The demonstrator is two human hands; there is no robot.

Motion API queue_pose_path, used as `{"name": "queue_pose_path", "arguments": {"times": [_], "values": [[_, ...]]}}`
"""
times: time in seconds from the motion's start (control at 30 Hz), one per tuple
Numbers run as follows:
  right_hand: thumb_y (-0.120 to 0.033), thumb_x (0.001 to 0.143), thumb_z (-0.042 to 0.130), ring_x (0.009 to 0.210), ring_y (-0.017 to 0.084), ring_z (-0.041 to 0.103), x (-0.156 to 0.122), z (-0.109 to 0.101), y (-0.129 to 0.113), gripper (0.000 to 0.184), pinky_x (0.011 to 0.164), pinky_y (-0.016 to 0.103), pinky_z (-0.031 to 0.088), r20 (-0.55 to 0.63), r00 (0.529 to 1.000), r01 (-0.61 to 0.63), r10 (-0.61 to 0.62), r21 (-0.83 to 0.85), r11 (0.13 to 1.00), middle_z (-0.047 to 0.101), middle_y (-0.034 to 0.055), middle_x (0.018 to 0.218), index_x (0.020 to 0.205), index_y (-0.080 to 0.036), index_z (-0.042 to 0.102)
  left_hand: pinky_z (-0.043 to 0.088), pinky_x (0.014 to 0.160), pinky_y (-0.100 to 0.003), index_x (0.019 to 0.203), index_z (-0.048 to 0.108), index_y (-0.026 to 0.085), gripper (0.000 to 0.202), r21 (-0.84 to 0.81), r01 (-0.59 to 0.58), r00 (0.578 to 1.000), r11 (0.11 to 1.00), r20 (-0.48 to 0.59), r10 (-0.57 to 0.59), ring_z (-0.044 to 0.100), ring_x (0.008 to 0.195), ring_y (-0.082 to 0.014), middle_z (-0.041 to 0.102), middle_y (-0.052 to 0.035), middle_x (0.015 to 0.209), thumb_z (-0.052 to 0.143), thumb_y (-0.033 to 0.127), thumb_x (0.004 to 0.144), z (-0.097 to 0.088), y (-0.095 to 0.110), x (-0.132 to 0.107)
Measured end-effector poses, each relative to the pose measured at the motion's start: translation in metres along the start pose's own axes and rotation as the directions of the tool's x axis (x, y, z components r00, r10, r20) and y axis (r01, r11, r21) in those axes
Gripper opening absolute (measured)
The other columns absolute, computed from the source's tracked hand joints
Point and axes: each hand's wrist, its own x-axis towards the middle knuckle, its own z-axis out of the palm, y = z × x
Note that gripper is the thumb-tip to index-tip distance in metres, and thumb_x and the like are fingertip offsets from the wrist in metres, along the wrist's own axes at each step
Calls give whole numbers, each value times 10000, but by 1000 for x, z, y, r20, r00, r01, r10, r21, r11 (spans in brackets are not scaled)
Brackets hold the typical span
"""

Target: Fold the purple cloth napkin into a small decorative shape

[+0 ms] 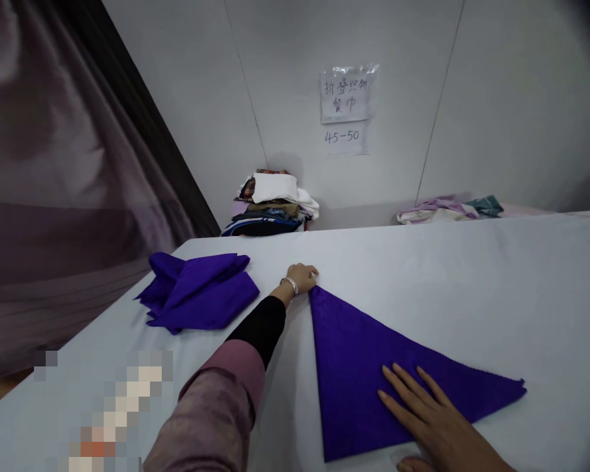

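Two hands on a triangle of purple cloth (pixel 354 367), with a crumpled purple cloth (pixel 201 295) off to the left.
The triangle lies flat on the white table (pixel 545 295), the right hand (pixel 435 413) open and spread over it, hiding part of the near edge; the left hand (pixel 301 278) has its fingers bent at the far corner, though I cannot tell whether they pinch it. The left sleeve (pixel 206 419) reaches between the two cloths, while a pixelated patch (pixel 115 410) masks some of the table at lower left. A curtain (pixel 69 164) hangs along the left side; beyond the far edge, against the wall (pixel 177 78), sit a clothes pile (pixel 273 206) and, farther right, loose fabrics (pixel 437 211), with handwritten sheets (pixel 347 111) above.
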Motion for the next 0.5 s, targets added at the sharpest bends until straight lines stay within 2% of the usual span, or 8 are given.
{"name": "queue_pose_path", "arguments": {"times": [0.23,0.33,0.43,0.5], "values": [[-554,851,443,1316,315,278,3,-7,-3,707,1045,495,245,-13,1000,7,-8,-22,1000,216,83,1474,1435,-272,162,484,829,-416,1133,531,182,302,-13,105,988,994,-114,-105,563,979,-194,547,-74,1165,519,341,876,3,1,-8],[-549,853,444,1318,309,276,2,-5,-3,702,1048,493,238,-25,1000,15,-16,-37,999,227,88,1471,1435,-267,171,464,845,-360,1125,542,171,338,-51,200,967,979,-149,-205,571,981,-189,588,-75,1121,506,392,871,2,-2,-10],[-555,850,445,1324,308,262,1,-3,-2,702,1055,500,219,-28,1000,8,-9,-34,999,213,81,1477,1433,-273,175,463,770,-282,1056,592,169,429,-84,301,940,950,-140,-310,605,937,-193,650,-86,1041,387,505,885,-2,-4,-12],[-555,850,446,1326,302,259,1,-3,-2,696,1063,495,209,-26,1000,-3,2,-15,1000,200,67,1483,1431,-282,177,465,724,-292,968,632,159,533,-86,348,928,933,-106,-356,624,912,-225,676,-108,983,320,579,872,-5,-2,-13]]}}
